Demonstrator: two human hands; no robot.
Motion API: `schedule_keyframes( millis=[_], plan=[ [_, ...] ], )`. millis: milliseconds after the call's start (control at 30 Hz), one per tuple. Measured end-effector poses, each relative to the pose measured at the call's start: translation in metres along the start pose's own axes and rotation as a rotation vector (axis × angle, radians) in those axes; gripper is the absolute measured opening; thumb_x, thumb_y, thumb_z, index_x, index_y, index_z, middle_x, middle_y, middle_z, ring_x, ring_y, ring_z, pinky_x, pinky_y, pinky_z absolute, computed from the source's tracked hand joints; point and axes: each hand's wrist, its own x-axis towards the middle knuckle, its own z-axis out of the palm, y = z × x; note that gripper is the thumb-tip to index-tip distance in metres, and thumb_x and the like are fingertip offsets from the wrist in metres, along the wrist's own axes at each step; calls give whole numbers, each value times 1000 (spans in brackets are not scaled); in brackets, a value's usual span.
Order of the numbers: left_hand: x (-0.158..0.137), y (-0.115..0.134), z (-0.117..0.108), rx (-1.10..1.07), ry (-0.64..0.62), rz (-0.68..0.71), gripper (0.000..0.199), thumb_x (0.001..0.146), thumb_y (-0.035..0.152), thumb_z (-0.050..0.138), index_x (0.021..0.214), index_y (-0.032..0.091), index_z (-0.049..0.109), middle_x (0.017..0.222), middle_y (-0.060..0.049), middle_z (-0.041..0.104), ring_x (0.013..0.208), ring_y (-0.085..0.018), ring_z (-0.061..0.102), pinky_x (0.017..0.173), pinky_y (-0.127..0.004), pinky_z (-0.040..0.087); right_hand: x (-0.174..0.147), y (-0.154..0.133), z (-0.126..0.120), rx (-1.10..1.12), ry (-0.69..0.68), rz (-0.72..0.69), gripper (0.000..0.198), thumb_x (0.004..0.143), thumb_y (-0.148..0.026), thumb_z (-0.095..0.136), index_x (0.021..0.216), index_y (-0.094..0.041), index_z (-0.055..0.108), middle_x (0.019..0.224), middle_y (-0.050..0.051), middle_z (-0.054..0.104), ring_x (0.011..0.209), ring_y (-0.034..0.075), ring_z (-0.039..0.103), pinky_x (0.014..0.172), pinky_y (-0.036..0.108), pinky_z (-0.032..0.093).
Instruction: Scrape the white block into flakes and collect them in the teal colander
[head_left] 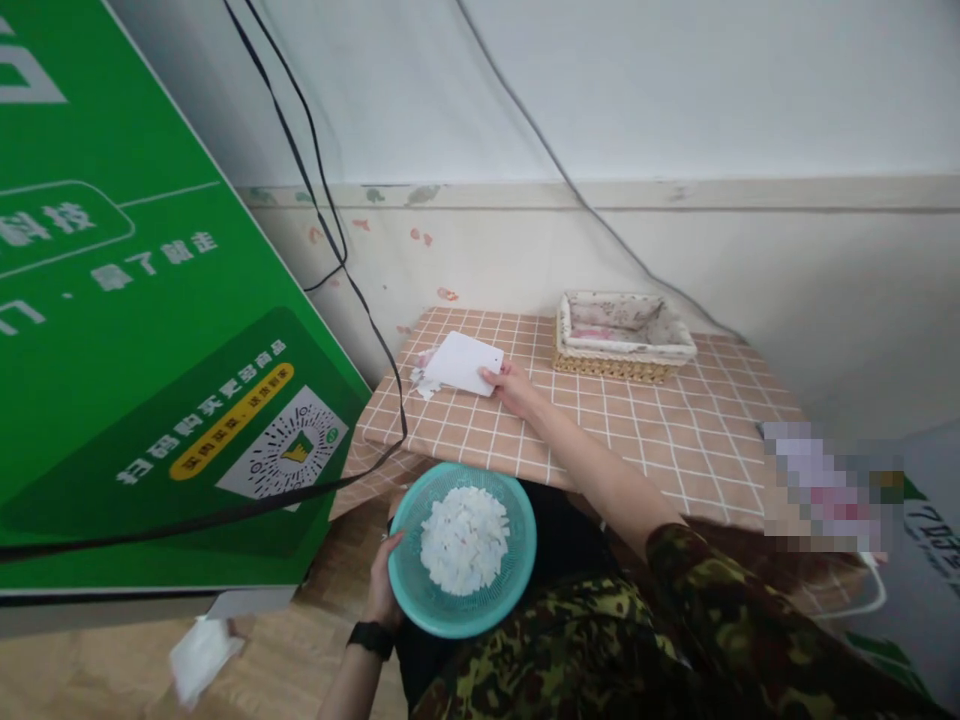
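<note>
My right hand [512, 388] pinches the near right corner of a thin white card or board [463, 362] over the far left of the table. White scraps [426, 384] lie beside and partly under the card's left edge. My left hand [384, 575] grips the left rim of a round teal plastic colander [517, 580], which is at my lap just below the table edge. Inside the colander is a heap of small white pieces [465, 540], flat and paper-like; I cannot tell their exact kind.
A wicker basket [626, 366] with a patterned cloth lining stands at the back of the checked-cloth table [600, 430]. Black cables [375, 320] hang before a green printed panel [172, 330] at left. A white bag [202, 655] lies on the floor. A blurred item is at right.
</note>
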Motion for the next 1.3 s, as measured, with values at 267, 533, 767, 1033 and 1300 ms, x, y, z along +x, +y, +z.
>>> schedule_keyframes(
  millis=[267,533,767,1033,1300],
  plan=[
    [-25,-37,-17,-52,-66,-28,22,71,32,64,77,11,69,67,-7,71,59,-21,64,59,-31,50,2,3,-7,-362,68,-210,44,62,-44,72,95,-16,64,98,6,69,87,21,63,82,37,49],
    [-13,-42,-1,-124,-113,40,28,71,35,62,79,9,69,71,-8,71,63,-21,63,67,-32,48,-2,7,21,-708,-24,-276,35,70,-44,64,93,-17,69,92,5,70,83,22,63,74,36,50],
    [-10,-52,8,-55,-141,35,27,72,38,62,76,12,67,65,-5,69,59,-19,60,64,-31,46,0,8,8,-882,72,-319,35,74,-41,59,95,-15,68,86,6,71,74,21,63,68,33,49],
    [-12,-52,21,-55,-231,26,29,75,38,59,79,11,68,65,-5,69,59,-19,59,64,-31,45,4,-2,-9,-930,188,-382,37,75,-41,56,92,-11,69,85,10,71,74,24,64,67,36,49],
    [-15,-53,23,-75,-220,58,27,73,36,62,78,11,69,68,-5,69,61,-18,60,65,-29,45,9,-5,-18,-806,164,-358,39,72,-41,61,97,-12,67,90,9,71,76,24,65,66,35,51]
  ],
)
